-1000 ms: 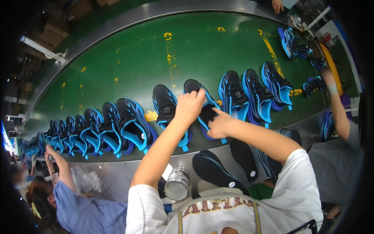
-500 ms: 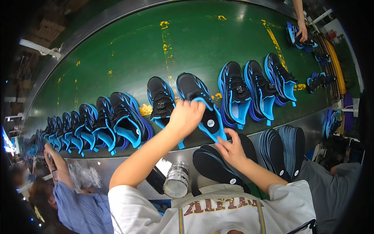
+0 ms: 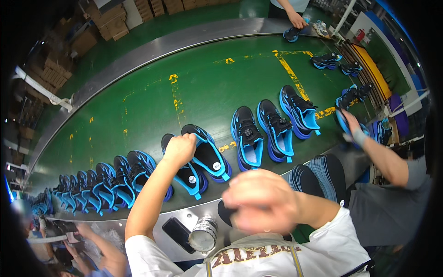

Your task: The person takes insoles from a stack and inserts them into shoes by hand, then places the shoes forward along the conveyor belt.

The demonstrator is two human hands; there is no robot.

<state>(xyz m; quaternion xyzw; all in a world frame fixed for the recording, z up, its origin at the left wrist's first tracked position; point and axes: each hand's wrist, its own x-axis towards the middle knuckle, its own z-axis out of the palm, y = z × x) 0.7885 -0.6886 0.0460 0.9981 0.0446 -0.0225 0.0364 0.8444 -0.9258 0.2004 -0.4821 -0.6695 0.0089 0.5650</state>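
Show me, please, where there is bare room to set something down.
The wide middle of the green belt, between the row of shoes and the far steel rail; also a smaller patch between the row's rightmost shoe and the shoes at far right. Crowded: the belt's near side and the steel ledge, with phone, can and insoles.

Green belt [image 3: 147, 106] with black-and-blue shoes [image 3: 248, 133], metal ledge [image 3: 208, 207] with phone [image 3: 179, 234], round can [image 3: 203, 236] and insoles [image 3: 305, 181].
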